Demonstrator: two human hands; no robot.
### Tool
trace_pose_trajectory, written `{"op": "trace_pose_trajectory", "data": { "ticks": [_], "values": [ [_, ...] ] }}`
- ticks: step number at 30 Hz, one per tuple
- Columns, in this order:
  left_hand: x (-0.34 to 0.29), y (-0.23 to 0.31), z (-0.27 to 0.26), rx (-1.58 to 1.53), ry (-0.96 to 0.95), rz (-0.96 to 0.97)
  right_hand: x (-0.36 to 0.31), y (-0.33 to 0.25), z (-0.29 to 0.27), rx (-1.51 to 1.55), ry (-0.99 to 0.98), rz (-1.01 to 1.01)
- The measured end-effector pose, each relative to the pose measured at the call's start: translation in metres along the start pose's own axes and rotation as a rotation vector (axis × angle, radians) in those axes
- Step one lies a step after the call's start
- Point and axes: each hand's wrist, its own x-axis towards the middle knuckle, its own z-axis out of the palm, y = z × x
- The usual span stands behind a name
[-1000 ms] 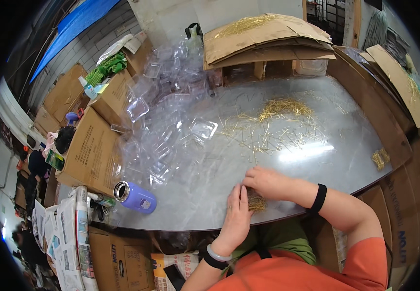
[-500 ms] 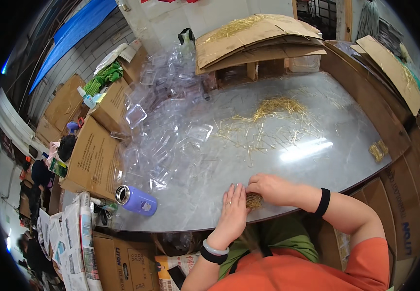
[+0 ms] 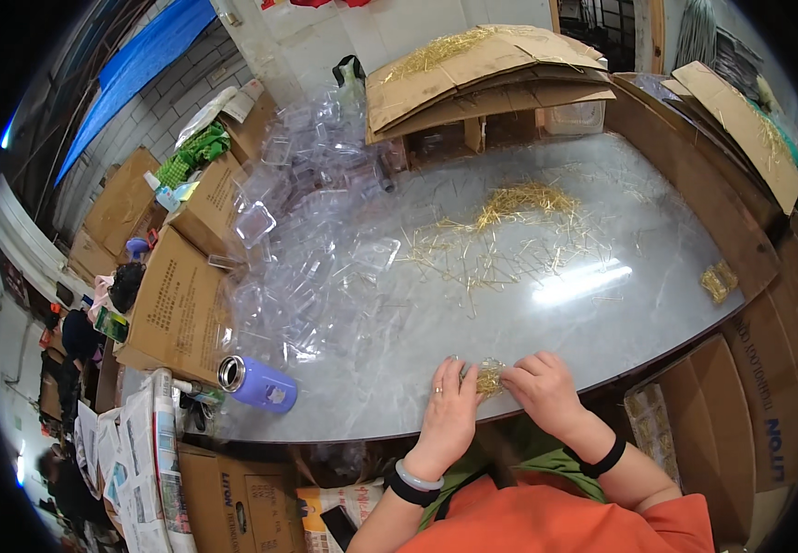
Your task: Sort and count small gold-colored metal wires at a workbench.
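At the table's near edge, a small bundle of thin gold-coloured wire pins [image 3: 489,378] sits between my two hands. My left hand [image 3: 451,403] lies along its left side, fingers together and pressed against it. The fingertips of my right hand [image 3: 543,392] are closed at its right end. Farther back on the table lies a loose golden pile [image 3: 530,205] of the same pins, with single ones scattered in front of it. Another small bundle of pins [image 3: 719,281] rests by the right edge.
Clear plastic boxes [image 3: 311,249] heap up over the table's left side. A purple open-topped bottle [image 3: 259,383] stands near the front left. Cardboard boxes [image 3: 173,304] border the left, and cardboard sheets [image 3: 486,78] cover compartments at the back.
My right hand has drawn back to the right and lower, from over the bundle to its right end. More of the bundle now shows between the hands.
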Motion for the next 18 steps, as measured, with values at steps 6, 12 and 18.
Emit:
{"op": "trace_pose_trajectory", "data": {
  "ticks": [6,12,18],
  "values": [
    [-0.003,-0.005,0.003,0.015,0.017,0.033,0.006,-0.017,0.025,0.284,0.168,0.176],
    [-0.004,-0.014,0.003,-0.169,0.030,-0.047,0.017,-0.026,0.031,0.434,-0.033,0.069],
    [-0.012,-0.014,-0.013,-0.103,0.072,-0.108,0.028,-0.015,0.004,0.116,-0.222,-0.161]
  ]
}}
